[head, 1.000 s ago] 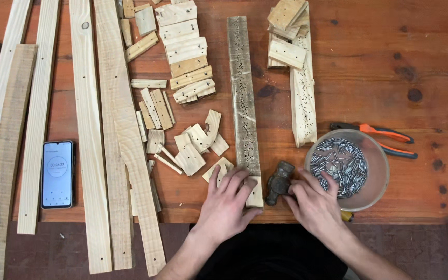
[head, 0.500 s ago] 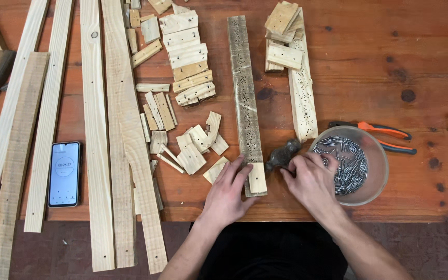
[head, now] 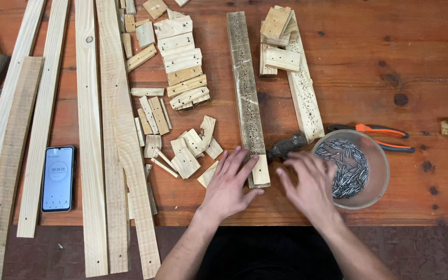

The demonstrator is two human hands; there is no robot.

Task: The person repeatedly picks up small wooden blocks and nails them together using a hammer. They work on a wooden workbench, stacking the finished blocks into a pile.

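The grey, nail-pocked slat [head: 247, 88] lies lengthwise on the red wooden table [head: 421, 62], its near end under the left hand [head: 227, 184], fingers spread flat, gripping nothing; the right hand [head: 312, 184] hovers open beside the hammer head [head: 286, 147], bowl of nails [head: 374, 181] just right, orange pliers [head: 372, 129] behind

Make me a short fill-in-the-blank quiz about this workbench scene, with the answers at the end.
1. The left hand presses on the near end of a long ____ strip.
2. The clear bowl beside the right hand holds metal ____.
3. The pliers behind the bowl have ____ handles.
4. A ____ with its screen lit lies between the planks.

Answers: wooden; nails; orange; phone
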